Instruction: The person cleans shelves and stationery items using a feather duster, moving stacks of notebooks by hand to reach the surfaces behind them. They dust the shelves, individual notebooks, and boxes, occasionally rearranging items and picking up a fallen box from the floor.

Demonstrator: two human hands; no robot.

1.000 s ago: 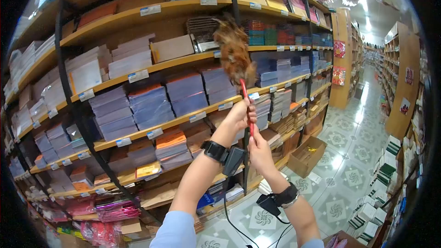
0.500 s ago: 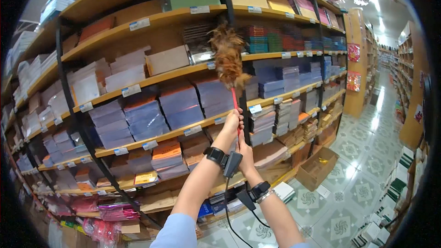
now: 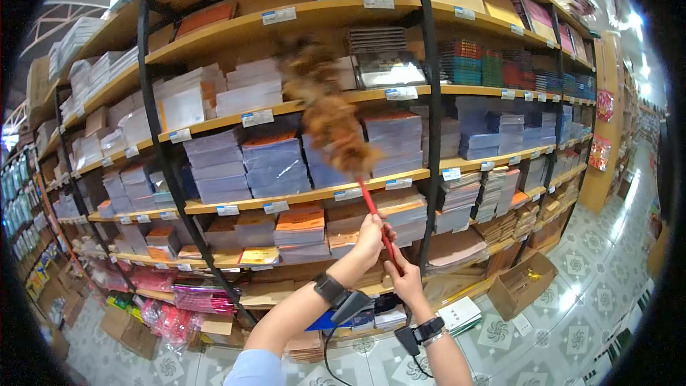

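Observation:
A brown feather duster (image 3: 334,129) with a red handle is held up before the shelves, its feathers smeared by motion. My left hand (image 3: 369,240) is closed round the handle just below the feathers. Lower on the same handle, my right hand (image 3: 406,277) is wrapped too. The feathers overlap the edge of a shelf (image 3: 300,105) and the stacks around it. Behind them stand wrapped blue-grey stacks of paper (image 3: 275,164), and a black-framed item (image 3: 389,71) lies to their right.
Black uprights (image 3: 429,100) divide the shelving. An open cardboard box (image 3: 523,286) sits on the tiled floor (image 3: 572,329) at the right, near a white stack (image 3: 459,314). Pink plastic-wrapped goods (image 3: 168,318) lie low on the left. An aisle runs off at the far right.
The feather duster has swung left and its head now tilts that way, with both hands still on the handle. My view has turned left, so the shelves appear shifted right.

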